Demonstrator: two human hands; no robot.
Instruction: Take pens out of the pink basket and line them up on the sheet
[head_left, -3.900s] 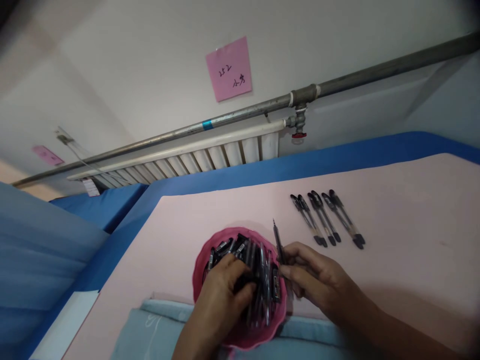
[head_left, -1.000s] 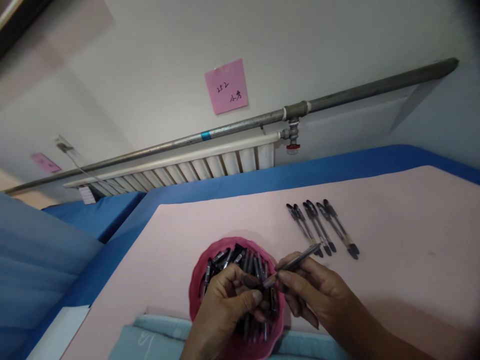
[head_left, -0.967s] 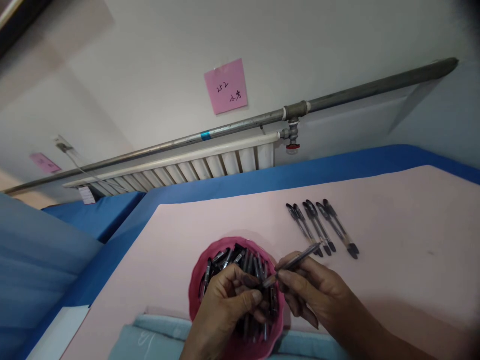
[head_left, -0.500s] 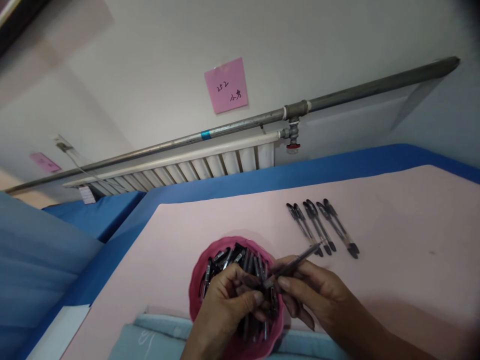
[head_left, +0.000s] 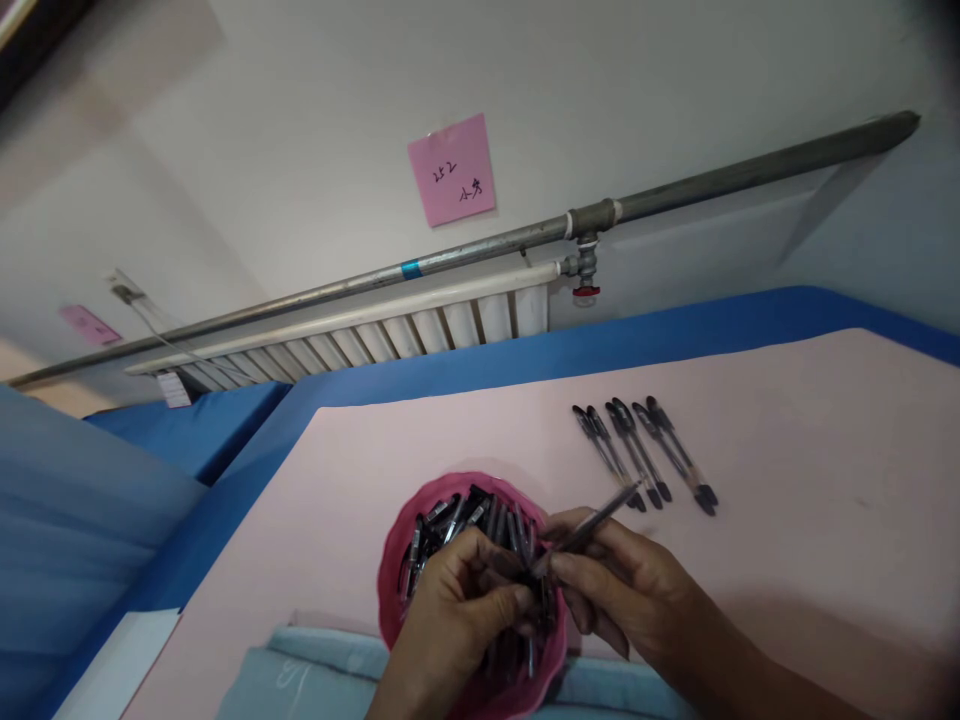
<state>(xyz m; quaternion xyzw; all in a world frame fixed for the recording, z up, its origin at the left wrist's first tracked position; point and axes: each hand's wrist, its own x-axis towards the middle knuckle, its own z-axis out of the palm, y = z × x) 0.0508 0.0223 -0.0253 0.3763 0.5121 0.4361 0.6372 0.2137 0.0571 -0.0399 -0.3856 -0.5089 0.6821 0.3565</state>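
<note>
A pink bowl full of black pens and pen parts stands on the pink table cover. Over the bowl, my left hand has its fingers closed on a small dark piece that I cannot name. My right hand pinches a slim clear pen, which slants up to the right, its lower end meeting my left fingertips. Several capped black pens lie side by side on the cover, just beyond my right hand.
A light blue cloth lies at the near edge under the bowl. Blue padding borders the table. Behind it are a white radiator, a grey pipe with a red valve and a pink note on the wall.
Earlier the pen in my right hand pointed upward; it now slants to the right. Over the last second my two hands have closed in slightly above the bowl.
</note>
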